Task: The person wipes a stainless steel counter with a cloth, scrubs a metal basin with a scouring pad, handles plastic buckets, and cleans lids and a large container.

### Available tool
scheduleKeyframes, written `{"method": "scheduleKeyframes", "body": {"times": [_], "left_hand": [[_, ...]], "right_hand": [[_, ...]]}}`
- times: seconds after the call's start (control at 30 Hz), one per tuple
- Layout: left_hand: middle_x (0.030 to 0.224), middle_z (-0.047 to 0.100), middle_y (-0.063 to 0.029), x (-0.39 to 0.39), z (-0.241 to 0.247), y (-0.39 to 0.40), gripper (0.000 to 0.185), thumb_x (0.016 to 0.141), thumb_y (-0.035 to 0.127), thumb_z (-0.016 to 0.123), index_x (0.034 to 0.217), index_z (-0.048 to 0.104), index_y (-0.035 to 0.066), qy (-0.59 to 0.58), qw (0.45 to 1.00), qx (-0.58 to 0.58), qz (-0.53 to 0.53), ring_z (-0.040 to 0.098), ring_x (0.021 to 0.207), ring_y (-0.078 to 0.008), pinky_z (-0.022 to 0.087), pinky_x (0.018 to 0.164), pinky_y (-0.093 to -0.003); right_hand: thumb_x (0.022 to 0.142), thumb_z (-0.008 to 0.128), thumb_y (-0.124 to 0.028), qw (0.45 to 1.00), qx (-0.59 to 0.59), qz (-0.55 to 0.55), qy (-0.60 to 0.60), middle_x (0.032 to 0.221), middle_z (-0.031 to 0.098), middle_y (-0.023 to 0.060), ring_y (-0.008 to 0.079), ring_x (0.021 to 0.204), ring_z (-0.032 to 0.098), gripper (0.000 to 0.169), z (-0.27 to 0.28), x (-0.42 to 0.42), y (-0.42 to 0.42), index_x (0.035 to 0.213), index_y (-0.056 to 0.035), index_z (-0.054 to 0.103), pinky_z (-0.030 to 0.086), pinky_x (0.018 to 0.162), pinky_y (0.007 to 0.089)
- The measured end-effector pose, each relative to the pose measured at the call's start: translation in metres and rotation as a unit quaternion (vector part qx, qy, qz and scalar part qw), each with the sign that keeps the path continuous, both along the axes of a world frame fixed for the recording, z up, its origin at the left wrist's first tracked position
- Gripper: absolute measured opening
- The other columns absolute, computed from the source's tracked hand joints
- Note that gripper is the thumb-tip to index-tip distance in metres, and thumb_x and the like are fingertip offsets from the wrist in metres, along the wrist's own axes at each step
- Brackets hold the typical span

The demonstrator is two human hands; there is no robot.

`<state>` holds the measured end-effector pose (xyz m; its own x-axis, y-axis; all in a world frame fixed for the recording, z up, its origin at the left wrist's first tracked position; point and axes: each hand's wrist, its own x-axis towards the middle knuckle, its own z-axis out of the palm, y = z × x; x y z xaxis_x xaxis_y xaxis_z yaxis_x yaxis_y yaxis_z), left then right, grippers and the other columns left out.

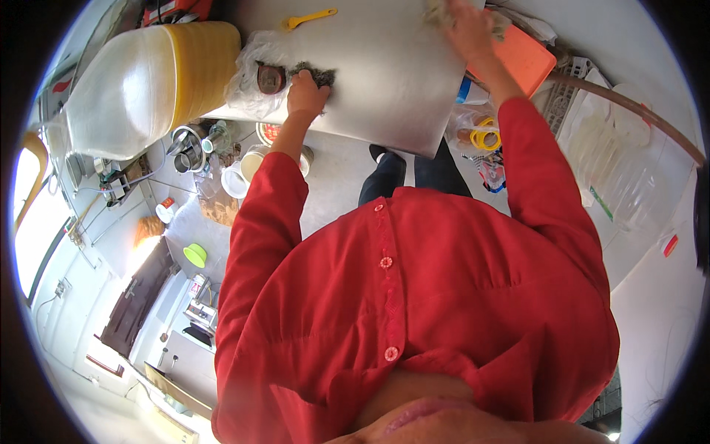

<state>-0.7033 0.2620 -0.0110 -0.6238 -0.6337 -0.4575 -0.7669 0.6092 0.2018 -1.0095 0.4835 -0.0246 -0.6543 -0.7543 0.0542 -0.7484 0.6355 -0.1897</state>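
My left hand (306, 95) grips a dark, wiry scouring pad (321, 76) on the stainless steel tabletop (388, 72). Just left of it sits a dark red and black object, possibly a tape measure (271, 79), on a crumpled clear plastic bag (244, 83). Blurred near the table's far right edge, my right hand (470, 33) holds a pale cloth (438, 14). An orange plastic tray or lid (518, 55) lies beside that wrist. At the back of the table rests a yellow spoon or scoop (310, 19).
A large plastic jug of yellow liquid (205, 66) stands at the left. Metal pots (188, 150) and white tubs (235, 180) are on the floor below. Yellow scissors handles or tape rings (485, 136) and clear plastic containers (621, 161) lie right of the table.
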Motion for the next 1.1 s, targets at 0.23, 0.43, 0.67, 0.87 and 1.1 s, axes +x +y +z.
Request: {"method": "scheduleKeyframes", "body": {"times": [0.23,0.43,0.67,0.87,1.1], "left_hand": [[0.106,0.053,-0.0249,0.134,0.039,0.051,0.038,0.080,0.024,0.065,0.104,0.048,-0.001,0.162,0.987,-0.011,0.018,0.053,0.097,-0.0433,0.043,0.085,-0.0482],[0.095,0.056,-0.0212,0.327,0.016,0.099,0.038,0.075,0.022,0.070,0.095,0.051,-0.003,0.148,0.967,0.036,0.204,0.056,0.092,-0.0360,0.045,0.077,-0.0431],[0.084,0.064,-0.0170,0.459,0.014,0.162,0.039,0.072,0.025,0.073,0.093,0.059,-0.006,0.125,0.866,0.120,0.468,0.062,0.078,-0.0258,0.049,0.071,-0.0379],[0.084,0.066,-0.0171,0.526,-0.021,0.196,0.042,0.070,0.026,0.076,0.092,0.059,-0.005,0.112,0.832,0.068,0.539,0.064,0.078,-0.0255,0.050,0.070,-0.0377],[0.100,0.064,-0.0240,0.518,0.017,0.208,0.054,0.072,0.028,0.075,0.107,0.056,-0.009,0.069,0.791,0.053,0.606,0.064,0.092,-0.0319,0.049,0.080,-0.0395]], "right_hand": [[0.089,0.055,-0.023,0.941,-0.273,-0.178,-0.094,0.131,0.047,0.0228,0.0399,0.119,0.045,0.050,-0.052,0.087,0.053,0.135,-0.0047,0.043,0.033,0.103,0.0485],[0.090,0.050,-0.016,0.918,-0.277,-0.211,-0.187,0.122,0.049,0.0275,0.0441,0.113,0.045,0.041,-0.034,0.269,0.108,0.126,0.0034,0.045,0.035,0.099,0.0479],[0.083,0.059,-0.013,0.892,-0.155,-0.250,-0.343,0.110,0.059,0.0237,0.0386,0.107,0.054,0.040,-0.020,0.378,0.138,0.120,0.0013,0.053,0.041,0.093,0.0418],[0.081,0.059,-0.008,0.905,-0.240,-0.051,-0.347,0.130,0.048,0.0218,0.0363,0.122,0.044,0.045,0.075,0.357,0.055,0.125,-0.0029,0.053,0.036,0.102,0.0408],[0.080,0.065,-0.021,0.989,0.003,0.143,-0.039,0.141,0.037,0.0134,0.0340,0.133,0.031,0.049,0.027,0.333,0.041,0.127,-0.0136,0.052,0.031,0.102,0.0519]]}}
